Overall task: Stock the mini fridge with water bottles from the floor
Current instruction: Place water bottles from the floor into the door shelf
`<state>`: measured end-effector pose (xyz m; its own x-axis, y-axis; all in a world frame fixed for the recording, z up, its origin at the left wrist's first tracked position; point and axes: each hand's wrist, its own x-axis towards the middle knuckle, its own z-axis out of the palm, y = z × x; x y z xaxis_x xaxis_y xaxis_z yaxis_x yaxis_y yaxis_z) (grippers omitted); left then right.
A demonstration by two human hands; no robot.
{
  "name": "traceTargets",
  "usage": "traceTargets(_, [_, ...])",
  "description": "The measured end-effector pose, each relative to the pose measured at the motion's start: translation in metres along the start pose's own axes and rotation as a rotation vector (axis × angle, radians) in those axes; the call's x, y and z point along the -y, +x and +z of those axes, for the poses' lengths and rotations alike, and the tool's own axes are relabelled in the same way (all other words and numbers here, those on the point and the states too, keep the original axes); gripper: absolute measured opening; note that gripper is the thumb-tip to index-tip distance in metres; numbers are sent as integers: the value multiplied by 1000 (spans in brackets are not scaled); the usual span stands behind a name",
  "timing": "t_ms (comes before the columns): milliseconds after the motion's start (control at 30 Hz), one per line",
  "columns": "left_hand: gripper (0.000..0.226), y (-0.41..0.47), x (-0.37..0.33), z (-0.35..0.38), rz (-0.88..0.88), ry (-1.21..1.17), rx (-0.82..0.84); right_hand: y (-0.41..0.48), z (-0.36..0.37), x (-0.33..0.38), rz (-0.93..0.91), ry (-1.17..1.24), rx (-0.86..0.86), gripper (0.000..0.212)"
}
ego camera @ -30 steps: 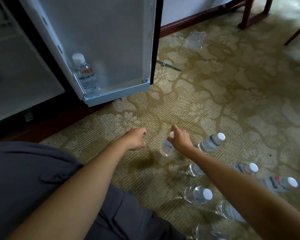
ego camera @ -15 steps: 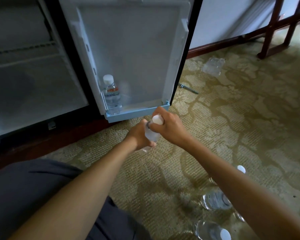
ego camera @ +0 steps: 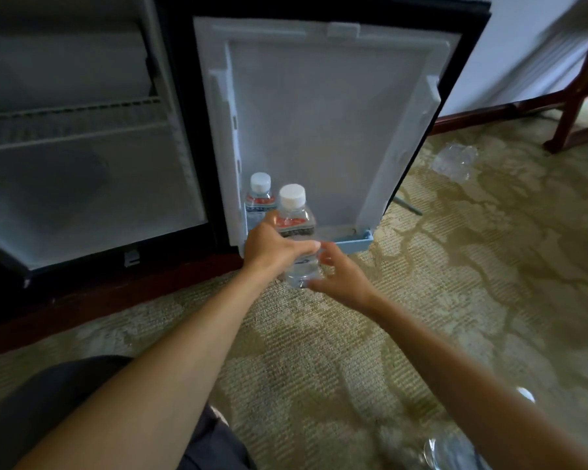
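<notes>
Head view: open fridge point(ego camera: 82, 164), its door point(ego camera: 319, 123) swung out toward the camera.
Held bottle point(ego camera: 294, 225): clear plastic, white cap, upright, up in front of the door's blue bottom shelf point(ego camera: 352, 244).
Door bottle point(ego camera: 259, 198): same kind, white cap, standing at the shelf's left end, right beside the held one.
Labels: red band over a darker band on both. The print is way too blurry to read, so no brand.
Left hand point(ego camera: 272, 249): wrapped round the held bottle's middle.
Right hand point(ego camera: 340, 279): fingers curled at the bottle's base, but it's smeared, so can't tell if it's gripping or just touching.
Count: two bottles at the door, plus at least one floor bottle point(ego camera: 445, 449) cut off bottom right on the carpet point(ego camera: 319, 351).
Also: one crumpled clear wrap point(ego camera: 454, 161) past the door.
</notes>
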<state>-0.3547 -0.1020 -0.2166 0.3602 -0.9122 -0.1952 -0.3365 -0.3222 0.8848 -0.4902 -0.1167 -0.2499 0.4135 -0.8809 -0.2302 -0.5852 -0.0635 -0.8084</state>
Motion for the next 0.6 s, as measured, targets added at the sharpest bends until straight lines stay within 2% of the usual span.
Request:
traceTargets(200, [50,18,-13,-2,44,-101,24,39,24,14,-46,86,-273,52])
traceTargets(300, [57,28,-22,-7,64,-130,62,56,20,19,1,115,-327,51])
traceTargets(433, [78,39,-23,-8,84,13,79,86,15,16,115,84,-404,55])
traceTargets(533, [78,43,-9,-9,70,173,95,104,20,13,139,73,-455,58])
traceTargets(600, [75,47,-1,-12,75,200,100,114,23,12,137,70,-451,62])
